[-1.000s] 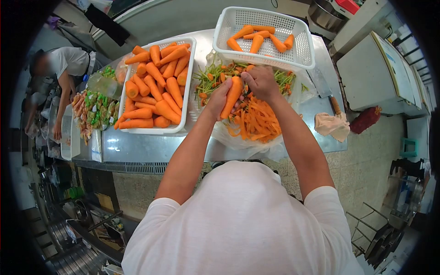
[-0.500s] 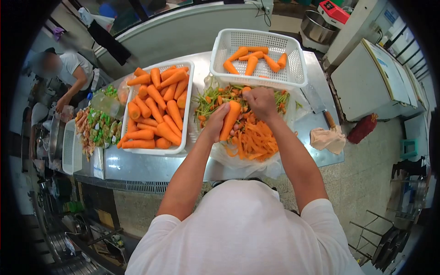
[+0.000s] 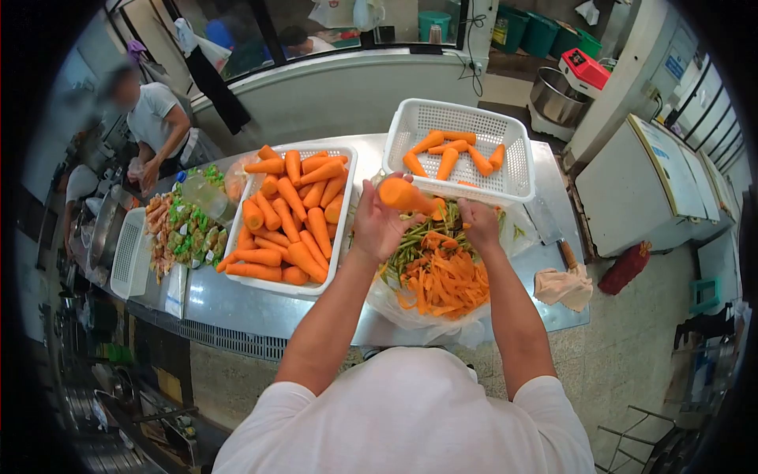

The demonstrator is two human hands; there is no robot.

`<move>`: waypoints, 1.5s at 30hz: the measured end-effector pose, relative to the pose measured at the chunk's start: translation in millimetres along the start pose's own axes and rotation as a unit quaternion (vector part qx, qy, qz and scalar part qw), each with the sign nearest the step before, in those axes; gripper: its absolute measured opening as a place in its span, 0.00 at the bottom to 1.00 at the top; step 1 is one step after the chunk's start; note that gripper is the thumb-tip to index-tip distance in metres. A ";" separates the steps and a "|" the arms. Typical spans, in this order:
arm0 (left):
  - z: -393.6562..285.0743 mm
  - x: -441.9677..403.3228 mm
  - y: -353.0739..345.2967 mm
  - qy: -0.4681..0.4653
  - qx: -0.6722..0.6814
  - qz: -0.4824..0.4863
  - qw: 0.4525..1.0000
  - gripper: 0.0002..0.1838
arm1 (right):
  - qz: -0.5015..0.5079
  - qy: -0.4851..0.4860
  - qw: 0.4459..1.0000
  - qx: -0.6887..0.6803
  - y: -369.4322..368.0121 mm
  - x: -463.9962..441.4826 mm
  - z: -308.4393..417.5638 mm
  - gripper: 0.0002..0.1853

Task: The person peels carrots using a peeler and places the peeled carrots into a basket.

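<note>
My left hand (image 3: pixel 380 225) is wrapped loosely round the thick end of a carrot (image 3: pixel 401 195), palm turned up, with the carrot's narrow end pointing right. Fingers curled, my right hand (image 3: pixel 480 225) is closed near that narrow end; what it grips, if anything, is hidden. Below both hands lie orange peelings (image 3: pixel 446 276) and green stem trimmings (image 3: pixel 395 254) on clear plastic. A white basket (image 3: pixel 345 237) full of carrots stands to the left. Several carrots lie in another white basket (image 3: pixel 458 188) beyond my hands.
A knife (image 3: pixel 545 221) and a beige cloth (image 3: pixel 564 287) lie on the right of the metal table (image 3: pixel 355 322). Bagged vegetables (image 3: pixel 193 237) and a plastic bottle (image 3: pixel 207 197) are at the left. A co-worker (image 3: pixel 158 118) stands beyond them. A white freezer (image 3: pixel 632 186) stands right.
My left hand has turned palm up and tilted the carrot from nearly upright to pointing right. My right hand has shifted slightly right. The camera view has tilted upward, showing more of the room.
</note>
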State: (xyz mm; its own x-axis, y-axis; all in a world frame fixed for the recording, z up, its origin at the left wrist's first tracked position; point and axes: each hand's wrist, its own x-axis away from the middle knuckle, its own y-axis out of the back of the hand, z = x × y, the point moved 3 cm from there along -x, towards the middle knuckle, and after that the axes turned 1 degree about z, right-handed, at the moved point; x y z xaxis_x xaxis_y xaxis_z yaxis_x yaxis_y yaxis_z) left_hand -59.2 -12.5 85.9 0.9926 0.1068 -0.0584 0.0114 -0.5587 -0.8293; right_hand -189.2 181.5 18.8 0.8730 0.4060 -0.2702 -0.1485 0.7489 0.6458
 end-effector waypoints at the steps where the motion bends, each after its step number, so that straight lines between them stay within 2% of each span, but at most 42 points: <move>1: -1.7 3.1 -0.9 0.034 0.034 -0.021 0.999 0.37 | 0.006 0.000 1.000 -0.001 -0.3 1.1 1.1 0.31; 2: 1.4 2.9 2.3 0.114 0.032 -0.040 0.992 0.35 | 0.000 0.027 1.000 -0.009 0.0 -1.1 3.4 0.32; 3: 7.2 -0.9 18.4 0.115 0.036 -0.049 0.992 0.35 | -0.005 0.049 0.999 -0.018 0.0 0.1 6.6 0.33; 5: 34.2 -13.5 63.8 0.150 -0.050 -0.049 0.986 0.34 | 0.010 0.070 0.997 -0.019 -0.5 1.8 11.4 0.31; 6: 43.3 -16.3 70.5 0.155 -0.033 -0.090 0.983 0.32 | 0.016 0.094 0.995 -0.019 -0.1 4.4 18.3 0.30; 7: 47.4 -11.6 63.3 0.159 -0.028 -0.091 0.983 0.32 | 0.020 0.122 0.992 -0.018 -0.5 4.6 23.0 0.30; 9: 51.5 -3.7 55.5 0.172 -0.012 -0.138 0.975 0.24 | 0.018 0.146 0.989 -0.014 -0.5 8.1 32.7 0.26; 10: 53.3 0.0 57.6 0.181 -0.033 -0.118 0.976 0.22 | 0.021 0.179 0.984 0.007 1.1 10.5 41.1 0.25; 12: 54.8 1.6 57.3 0.194 -0.065 -0.123 0.971 0.21 | 0.001 0.262 0.964 0.054 -0.1 15.4 56.6 0.22; 13: 56.4 2.8 56.7 0.206 -0.100 -0.124 0.966 0.20 | 0.003 0.259 0.964 0.054 -1.3 18.7 61.9 0.22; 16: 57.4 9.5 39.7 0.208 -0.051 -0.170 0.962 0.18 | 0.000 0.347 0.935 0.072 -2.6 25.3 82.8 0.21; 17: 57.2 11.7 40.6 0.208 -0.051 -0.170 0.962 0.18 | 0.001 0.346 0.935 0.071 -4.0 21.9 80.2 0.21; 19: 58.1 17.6 43.2 0.235 -0.030 -0.097 0.967 0.19 | 0.014 0.341 0.933 0.109 -9.5 11.3 68.8 0.21; 23: 53.9 29.5 58.0 0.237 -0.093 -0.086 0.963 0.17 | -0.013 0.321 0.937 0.135 -1.6 -15.6 41.4 0.23; 25: 50.2 34.0 58.3 0.239 -0.075 -0.034 0.968 0.18 | -0.035 0.232 0.946 0.224 2.7 -25.6 31.7 0.24; 27: 51.0 30.4 64.1 0.229 -0.053 -0.068 0.970 0.17 | -0.053 0.240 0.948 0.204 3.3 -23.2 36.6 0.25; 29: 54.0 25.6 67.4 0.219 -0.028 -0.102 0.970 0.16 | -0.012 0.297 0.949 0.108 1.5 -7.7 66.2 0.25; 30: 53.5 21.3 68.8 0.220 -0.029 -0.129 0.966 0.16 | -0.011 0.300 0.948 0.108 -2.7 -0.7 78.9 0.25; 32: 55.2 16.1 69.4 0.223 -0.030 -0.158 0.961 0.16 | -0.026 0.397 0.915 0.075 -10.2 17.5 100.5 0.25; 35: 56.2 13.9 68.1 0.197 -0.002 -0.178 0.964 0.16 | -0.002 0.390 0.914 0.108 -17.5 9.9 90.9 0.24; 37: 52.6 16.6 66.4 0.199 -0.082 -0.127 0.968 0.16 | -0.021 0.369 0.921 0.120 -16.8 -6.0 72.6 0.25; 39: 50.6 20.1 71.7 0.225 -0.078 -0.117 0.964 0.16 | -0.037 0.350 0.927 0.129 -8.5 -17.0 54.3 0.25; 41: 50.0 22.8 72.4 0.246 -0.072 -0.109 0.960 0.16 | -0.043 0.243 0.942 0.229 1.1 -27.8 37.5 0.26; 43: 50.5 24.0 66.8 0.222 -0.044 -0.144 0.963 0.16 | -0.065 0.250 0.940 0.221 4.0 -24.1 48.2 0.27; 45: 50.0 20.8 60.8 0.208 -0.053 -0.173 0.961 0.16 | -0.042 0.308 0.940 0.140 -0.9 -6.2 68.9 0.26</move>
State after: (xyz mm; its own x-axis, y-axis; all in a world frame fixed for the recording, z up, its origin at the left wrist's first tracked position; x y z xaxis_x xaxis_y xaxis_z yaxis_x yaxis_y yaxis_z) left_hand -44.0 -3.1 6.5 0.8895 -0.0248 0.4562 0.3393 -0.6327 -0.6961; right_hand -162.5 142.3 69.1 0.4286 0.6421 -0.6356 0.1119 0.6603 0.7426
